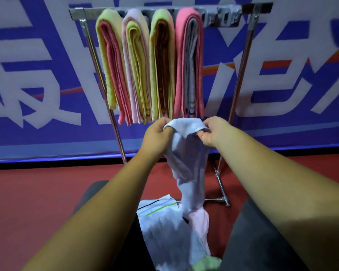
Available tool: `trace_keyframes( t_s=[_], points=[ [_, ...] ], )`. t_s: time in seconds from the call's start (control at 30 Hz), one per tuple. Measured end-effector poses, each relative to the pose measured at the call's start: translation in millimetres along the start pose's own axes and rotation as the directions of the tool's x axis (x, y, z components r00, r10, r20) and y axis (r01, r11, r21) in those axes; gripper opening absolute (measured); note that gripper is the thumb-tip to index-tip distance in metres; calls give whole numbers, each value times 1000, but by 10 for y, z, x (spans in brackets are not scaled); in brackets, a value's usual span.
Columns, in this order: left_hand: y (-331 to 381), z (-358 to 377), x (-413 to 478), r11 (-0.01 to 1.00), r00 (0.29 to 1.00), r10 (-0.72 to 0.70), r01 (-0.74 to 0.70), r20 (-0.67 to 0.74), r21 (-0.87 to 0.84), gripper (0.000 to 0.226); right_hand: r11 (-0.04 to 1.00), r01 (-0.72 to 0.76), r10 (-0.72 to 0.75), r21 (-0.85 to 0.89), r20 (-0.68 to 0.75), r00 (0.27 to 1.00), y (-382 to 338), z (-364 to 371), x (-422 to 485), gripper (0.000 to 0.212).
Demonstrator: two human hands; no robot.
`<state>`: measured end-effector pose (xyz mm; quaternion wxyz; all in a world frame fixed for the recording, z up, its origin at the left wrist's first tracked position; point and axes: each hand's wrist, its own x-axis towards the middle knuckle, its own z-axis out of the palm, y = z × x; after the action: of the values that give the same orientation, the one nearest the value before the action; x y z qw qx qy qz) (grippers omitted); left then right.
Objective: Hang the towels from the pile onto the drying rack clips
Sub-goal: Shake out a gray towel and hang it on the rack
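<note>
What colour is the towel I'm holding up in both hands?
The towel is a plain pale lilac-grey; the head view shows it best.

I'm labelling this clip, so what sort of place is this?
Probably an indoor sports hall or event venue: a smooth red floor, a big blue banner with large white characters along the wall, and a freestanding metal drying rack before it.
</note>
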<state>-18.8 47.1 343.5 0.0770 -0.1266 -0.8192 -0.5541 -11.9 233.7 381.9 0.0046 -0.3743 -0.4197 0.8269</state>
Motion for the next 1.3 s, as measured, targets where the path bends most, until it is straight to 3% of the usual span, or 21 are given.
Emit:
trace_keyframes(
  t_s=[0.13,0.23,0.3,0.37,0.43,0.53,0.67,0.8,0.97,1.13,1.3],
  points=[
    [410,-69,271,991,991,109,-115,82,69,32,996,63,-70,57,139,988,-128,74,-246,39],
    [742,-136,511,971,982,154,-171,110,165,37,957,207,-139,-202,305,942,-261,205,-393,55],
    [968,-234,648,957,972,187,-212,139,199,29,805,396,-219,-442,399,891,-361,269,-467,68],
    [1184,-351,739,960,964,186,-220,191,176,26,637,546,-286,-544,490,823,-467,307,-577,54],
    [1370,-475,785,960,942,186,-235,279,154,27,546,634,-360,-548,530,768,-579,333,-662,44],
    [1593,-667,815,955,907,189,-259,376,143,24,488,729,-398,-480,621,675,-783,380,-704,58],
    [1772,-879,845,949,899,178,-265,400,173,24,304,777,-422,-551,654,628,-1001,438,-781,24],
    [1877,-1101,907,946,921,184,-260,343,191,32,364,769,-455,-526,620,640,-1177,483,-943,23],
    [1865,-1410,1001,923,943,165,-250,288,291,34,366,816,-642,-447,513,570,-1348,620,-1037,15],
    [1751,-1751,1035,894,967,158,-227,202,385,49,390,838,-747,-381,402,530,-1533,693,-1110,28],
    [1659,-1986,1043,820,963,123,-235,241,522,31,442,839,-798,-318,288,530,-1627,741,-1102,21]
  ],
)
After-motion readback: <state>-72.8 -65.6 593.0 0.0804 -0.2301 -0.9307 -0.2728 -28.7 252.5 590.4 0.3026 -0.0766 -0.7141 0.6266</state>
